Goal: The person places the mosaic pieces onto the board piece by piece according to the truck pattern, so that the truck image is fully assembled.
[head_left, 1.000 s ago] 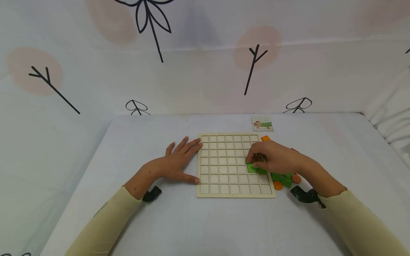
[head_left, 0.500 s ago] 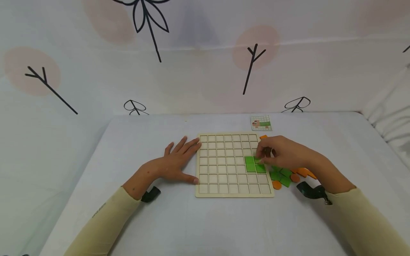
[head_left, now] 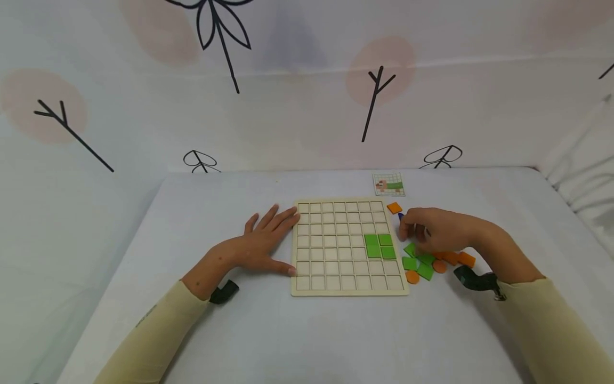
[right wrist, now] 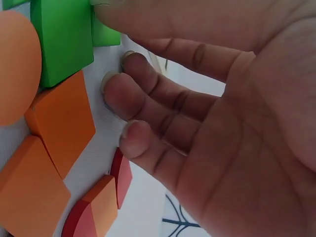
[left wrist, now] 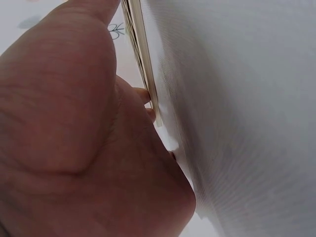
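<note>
nearest are two pale yellow sleeves, the left one (head_left: pixel 153 336) and the right one (head_left: pixel 551 330), lying over a white table (head_left: pixel 268 341). a black fitting shows at each wrist, one left (head_left: pixel 224 292) and one right (head_left: pixel 479 280).

the left hand (head_left: pixel 263 252) is spread wide, its thumb and fingertips at the left edge of the board (head_left: pixel 350 293), which lies flat on the table and is split into square cells.

to the right of the board lies a loose pile: two orange discs, one nearer (head_left: pixel 412 277) and one a little farther right (head_left: pixel 439 266), then loose green tiles (head_left: pixel 425 271) and orange tiles (head_left: pixel 466 259). in the right wrist view some red pieces (right wrist: pixel 123 175) show past the orange ones.

the right hand (head_left: pixel 438 232) is over this pile, fingers bent. its thumb tip is at a green tile; the forefinger's tip is hidden, so i cannot tell whether they pinch it.

on the board, level with that hand, a green patch (head_left: pixel 380 246) fills a two-by-two block in the two rightmost columns.

farther off, a bit of blue (head_left: pixel 401 216) peeks out beside the right hand's fingers, and a lone orange tile (head_left: pixel 395 208) lies by the board's far right corner. beyond it is a small picture card (head_left: pixel 389 184), then a pale cloth (head_left: pixel 292 117) with black plant drawings.
</note>
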